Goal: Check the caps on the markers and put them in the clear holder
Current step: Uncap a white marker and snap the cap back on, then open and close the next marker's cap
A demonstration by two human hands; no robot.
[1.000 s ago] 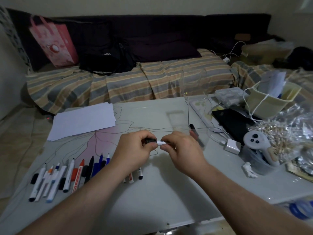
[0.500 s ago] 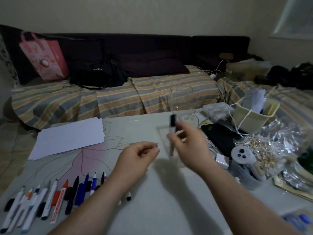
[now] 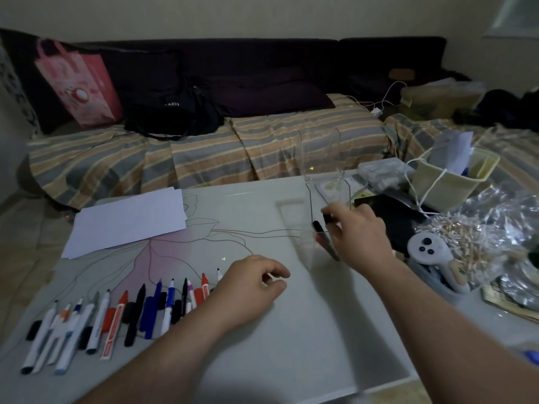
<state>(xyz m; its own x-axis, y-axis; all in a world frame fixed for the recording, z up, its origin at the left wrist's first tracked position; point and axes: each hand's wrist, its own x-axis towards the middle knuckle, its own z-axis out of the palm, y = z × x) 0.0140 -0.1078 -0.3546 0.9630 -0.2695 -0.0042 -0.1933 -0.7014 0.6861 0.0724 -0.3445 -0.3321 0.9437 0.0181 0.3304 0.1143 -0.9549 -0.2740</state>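
The clear holder [image 3: 310, 205] stands at the table's right centre, with one black-capped marker [image 3: 318, 228] leaning inside it. My right hand [image 3: 360, 237] is at the holder's open top and pinches a second black-capped marker [image 3: 327, 218] over the opening. Only that marker's cap shows; my fingers hide its body. My left hand [image 3: 248, 293] hovers low over the table with loosely curled fingers and holds nothing. A row of several markers [image 3: 131, 316] in black, blue, red and white lies at the left front, just left of that hand.
White paper sheets [image 3: 128, 220] lie at the back left. Right of the holder sit a black flat case [image 3: 390, 220], a white controller [image 3: 423, 249], a crinkled bag of wooden clips [image 3: 472, 243] and a yellow basket [image 3: 455, 185]. A striped sofa [image 3: 204, 153] runs behind the table.
My hands have parted after working the marker's cap together. The right hand has carried the marker right and down to the holder. The left hand has dropped towards the marker row.
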